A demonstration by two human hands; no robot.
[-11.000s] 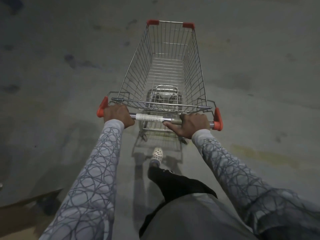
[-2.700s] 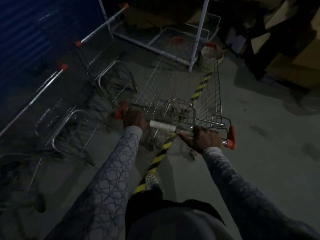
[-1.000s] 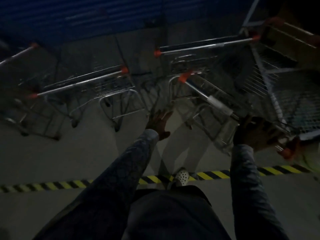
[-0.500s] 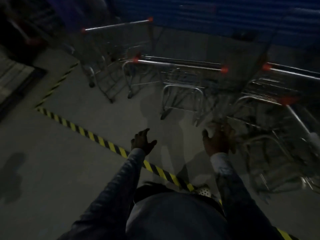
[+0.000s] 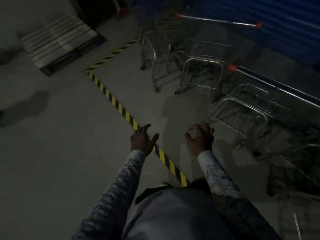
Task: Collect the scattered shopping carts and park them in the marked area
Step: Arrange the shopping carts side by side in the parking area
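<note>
1. Underfoot at the line of yellow-and-black striped floor tape point(image 5: 119, 108), the step in hand looks like the end of parking one cart. Neither hand holds anything, so the next move probably calls for turning back over the grey concrete floor point(image 5: 52, 161) to fetch another stray cart. None shows outside the line in this view.
2. Both arms, in grey sleeves with a dark web pattern point(image 5: 121, 187), reach forward and down, roughly level and apart.
3. The left hand point(image 5: 142, 140) hangs palm-down above the tape, fingers straight and spread, grasping nothing.
4. The right hand point(image 5: 200, 138) hovers just beside the lower frame of the nearest chrome wire shopping cart point(image 5: 242, 115). Its fingers are loosely curled, with an empty gap under the thumb. Whether the fingertips touch the wire, I cannot tell.
5. That cart stands beyond the tape, inside the marked area, blurred and angled toward the right.
6. Further chrome carts with red-capped handle bars point(image 5: 202, 71) are parked behind it, near the blue corrugated wall point(image 5: 285, 23).
7. A pale slatted platform point(image 5: 57, 42) lies far left, outside the tape.
</note>
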